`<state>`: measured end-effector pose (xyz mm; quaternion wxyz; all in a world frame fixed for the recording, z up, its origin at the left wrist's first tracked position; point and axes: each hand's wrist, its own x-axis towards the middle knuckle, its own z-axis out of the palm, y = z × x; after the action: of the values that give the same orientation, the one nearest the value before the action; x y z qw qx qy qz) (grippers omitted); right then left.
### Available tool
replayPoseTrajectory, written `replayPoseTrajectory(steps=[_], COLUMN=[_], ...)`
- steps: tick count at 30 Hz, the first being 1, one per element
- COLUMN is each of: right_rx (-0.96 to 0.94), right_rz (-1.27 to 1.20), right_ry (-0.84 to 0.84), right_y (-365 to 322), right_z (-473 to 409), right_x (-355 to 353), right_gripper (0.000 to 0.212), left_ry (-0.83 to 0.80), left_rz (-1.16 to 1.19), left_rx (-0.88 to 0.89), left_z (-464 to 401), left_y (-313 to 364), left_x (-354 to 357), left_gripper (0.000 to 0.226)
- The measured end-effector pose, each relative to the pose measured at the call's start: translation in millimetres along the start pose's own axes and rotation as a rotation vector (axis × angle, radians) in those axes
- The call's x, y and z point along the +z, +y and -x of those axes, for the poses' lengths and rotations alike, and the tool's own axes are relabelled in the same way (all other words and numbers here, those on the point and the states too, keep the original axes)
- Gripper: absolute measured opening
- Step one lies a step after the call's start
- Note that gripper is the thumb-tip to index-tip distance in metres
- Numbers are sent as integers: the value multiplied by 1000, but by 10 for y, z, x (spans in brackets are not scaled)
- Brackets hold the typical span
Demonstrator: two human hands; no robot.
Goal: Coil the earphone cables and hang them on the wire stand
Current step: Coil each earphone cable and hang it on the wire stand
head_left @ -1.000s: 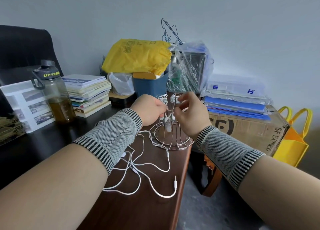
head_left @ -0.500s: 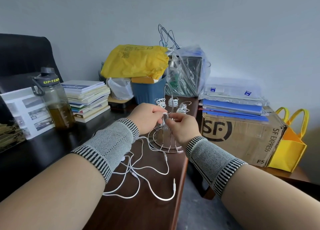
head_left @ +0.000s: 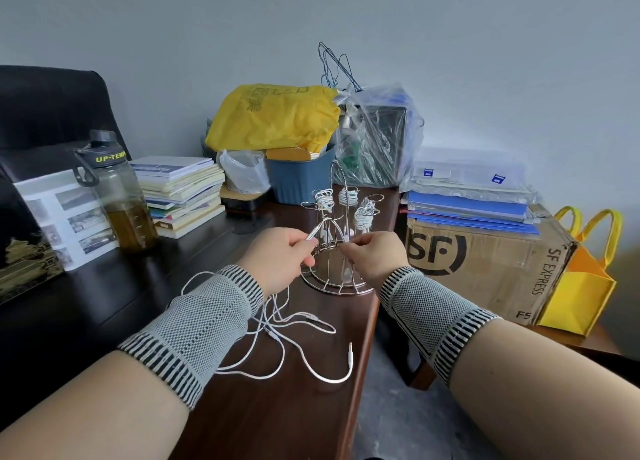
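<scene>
A wire stand (head_left: 337, 276) stands on the brown table, with three white coiled earphone bundles (head_left: 365, 213) hanging from its arms. My left hand (head_left: 280, 257) grips a white earphone cable (head_left: 313, 233) just in front of the stand. My right hand (head_left: 375, 255) pinches the same cable close beside it, at the stand's right front. The rest of the loose cable (head_left: 294, 331) trails from under my left wrist across the table, its plug (head_left: 350, 354) near the right edge.
A tinted water bottle (head_left: 119, 196) and a stack of books (head_left: 180, 191) sit at the left. Behind the stand are a blue bin (head_left: 298, 179), a yellow bag and a plastic bag. An SF cardboard box (head_left: 485, 265) stands at the right, past the table's edge (head_left: 367, 338).
Both hands have come down and toward me from the stand's top arms, drawing a stretch of cable between them. The view has tilted slightly.
</scene>
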<state>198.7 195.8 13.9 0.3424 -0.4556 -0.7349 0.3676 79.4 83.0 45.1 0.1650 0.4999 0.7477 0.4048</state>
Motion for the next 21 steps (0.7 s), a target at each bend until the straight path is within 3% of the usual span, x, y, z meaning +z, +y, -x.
replayPoseTrajectory(steps=[4, 6, 9, 12, 21], right_rx=[-30, -34, 22, 52, 269], right_rz=[-14, -109, -269, -271, -319], right_ry=[36, 61, -36, -85, 26], right_y=[-83, -153, -295, -385, -206], right_z=[97, 150, 251, 314, 104], right_x=[-62, -96, -107, -53, -103], right_gripper=[17, 28, 41, 36, 24], left_ry=[16, 11, 18, 37, -74], left_rz=[-166, -252, -308, -375, -341], left_rx=[75, 104, 97, 106, 36], left_z=[13, 29, 55, 92, 337], left_y=[90, 159, 254, 338, 257], left_x=[-35, -36, -52, -68, -620], left_gripper=[25, 28, 33, 39, 40])
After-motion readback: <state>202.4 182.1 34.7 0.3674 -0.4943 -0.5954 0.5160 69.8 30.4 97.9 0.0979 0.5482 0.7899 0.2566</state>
